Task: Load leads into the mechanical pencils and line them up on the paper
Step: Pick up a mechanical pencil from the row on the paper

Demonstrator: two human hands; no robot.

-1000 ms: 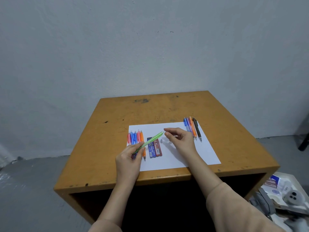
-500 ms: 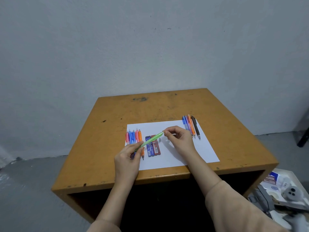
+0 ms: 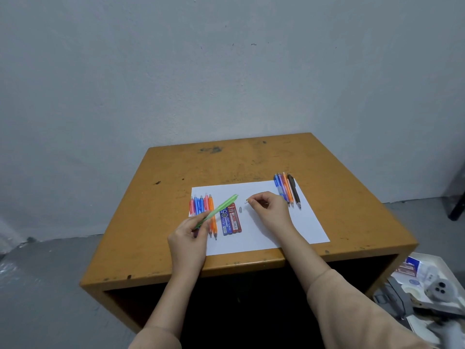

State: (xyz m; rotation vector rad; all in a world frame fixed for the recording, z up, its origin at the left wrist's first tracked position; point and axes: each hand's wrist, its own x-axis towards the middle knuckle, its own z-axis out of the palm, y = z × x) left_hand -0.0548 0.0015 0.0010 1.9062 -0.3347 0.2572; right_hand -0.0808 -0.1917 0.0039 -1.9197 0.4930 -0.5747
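My left hand (image 3: pixel 187 238) grips a green mechanical pencil (image 3: pixel 221 207), held slanted with its top end pointing up and right above the white paper (image 3: pixel 264 233). My right hand (image 3: pixel 270 210) pinches a small pale part (image 3: pixel 247 201), apart from the pencil's top end. A small grey cap (image 3: pixel 240 209) lies on the paper between the hands. Blue and red lead cases (image 3: pixel 231 219) lie side by side at the paper's middle left. Several pencils (image 3: pixel 202 207) lie in a row at the left edge. Another row of pencils (image 3: pixel 288 190) lies at the upper right corner.
The paper lies on an orange-brown wooden table (image 3: pixel 226 167) against a grey wall. A white tray with packets and a grey device (image 3: pixel 432 288) sits on the floor at the lower right. A dark leg (image 3: pixel 456 210) stands at the far right.
My right hand has drawn away to the right from the green pencil's top end, taking a small part with it. The view shifted a little.
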